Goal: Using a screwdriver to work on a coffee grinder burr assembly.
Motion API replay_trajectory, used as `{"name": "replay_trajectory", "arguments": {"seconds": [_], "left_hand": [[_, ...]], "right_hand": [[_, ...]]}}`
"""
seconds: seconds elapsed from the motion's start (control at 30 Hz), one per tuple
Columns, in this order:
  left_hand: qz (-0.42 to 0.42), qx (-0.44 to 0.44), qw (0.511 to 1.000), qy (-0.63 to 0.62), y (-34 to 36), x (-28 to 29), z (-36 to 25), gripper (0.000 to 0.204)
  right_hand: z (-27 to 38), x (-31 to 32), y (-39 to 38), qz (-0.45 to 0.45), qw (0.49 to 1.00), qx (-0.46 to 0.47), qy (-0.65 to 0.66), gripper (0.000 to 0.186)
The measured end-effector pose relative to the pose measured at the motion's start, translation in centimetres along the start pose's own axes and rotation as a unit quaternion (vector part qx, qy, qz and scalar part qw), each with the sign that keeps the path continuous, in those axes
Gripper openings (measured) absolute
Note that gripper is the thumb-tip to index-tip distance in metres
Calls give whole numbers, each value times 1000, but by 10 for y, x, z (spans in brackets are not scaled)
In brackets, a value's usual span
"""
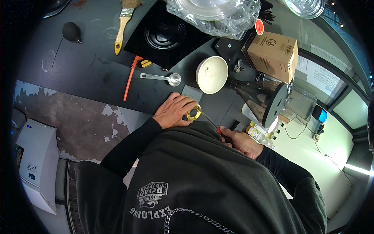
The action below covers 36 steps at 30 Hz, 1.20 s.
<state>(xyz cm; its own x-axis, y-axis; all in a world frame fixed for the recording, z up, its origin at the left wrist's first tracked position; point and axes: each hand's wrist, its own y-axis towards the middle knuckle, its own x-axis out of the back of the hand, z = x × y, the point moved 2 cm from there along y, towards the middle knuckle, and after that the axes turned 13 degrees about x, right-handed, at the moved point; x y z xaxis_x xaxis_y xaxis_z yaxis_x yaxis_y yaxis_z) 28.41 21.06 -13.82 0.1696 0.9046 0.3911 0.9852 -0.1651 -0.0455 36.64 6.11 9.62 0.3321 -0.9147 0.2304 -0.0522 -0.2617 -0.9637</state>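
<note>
My left hand (175,111) is closed around a yellow ring-shaped part (194,114) near the front edge of the dark table. In my right hand (244,143) is a screwdriver (209,120) with a red handle and a thin metal shaft. Its tip reaches the ring's upper right side; whether it sits in a screw is too small to tell. Just beyond my left fingers lies a flat grey piece (193,93). A cream bowl (211,75) stands behind it, and a metal measuring spoon (174,79) rests to the left.
A smoky, dark-lidded hopper (257,99) stands right of the bowl, with a cardboard box (270,54) behind. Left lie a red-handled tool (130,80), a wooden-handled brush (121,33) and a rubber air blower (71,32). A black glossy plate (136,41) and plastic bag (237,19) occupy the back.
</note>
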Motion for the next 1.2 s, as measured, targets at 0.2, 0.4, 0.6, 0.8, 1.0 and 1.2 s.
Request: {"name": "replay_trajectory", "arguments": {"seconds": [0.2,0.4,0.6,0.8,1.0,1.2], "left_hand": [[1,-5,1000,1,1,-2,1,72],[3,-11,1000,-4,1,-4,3,74],[5,-14,1000,1,0,-3,3,73],[10,-12,1000,3,1,-2,2,72],[2,-11,1000,-5,-1,-3,5,74],[-9,-27,1000,13,2,0,-1,73]], "right_hand": [[2,-1,6,-75,989,55,-111,47],[9,-8,-3,-83,977,93,-175,50],[14,-22,-10,-146,900,154,-381,61],[14,-12,-4,-134,827,188,-513,65],[9,-30,-17,-206,673,273,-656,58],[10,-23,-16,-157,582,366,-709,51]]}}
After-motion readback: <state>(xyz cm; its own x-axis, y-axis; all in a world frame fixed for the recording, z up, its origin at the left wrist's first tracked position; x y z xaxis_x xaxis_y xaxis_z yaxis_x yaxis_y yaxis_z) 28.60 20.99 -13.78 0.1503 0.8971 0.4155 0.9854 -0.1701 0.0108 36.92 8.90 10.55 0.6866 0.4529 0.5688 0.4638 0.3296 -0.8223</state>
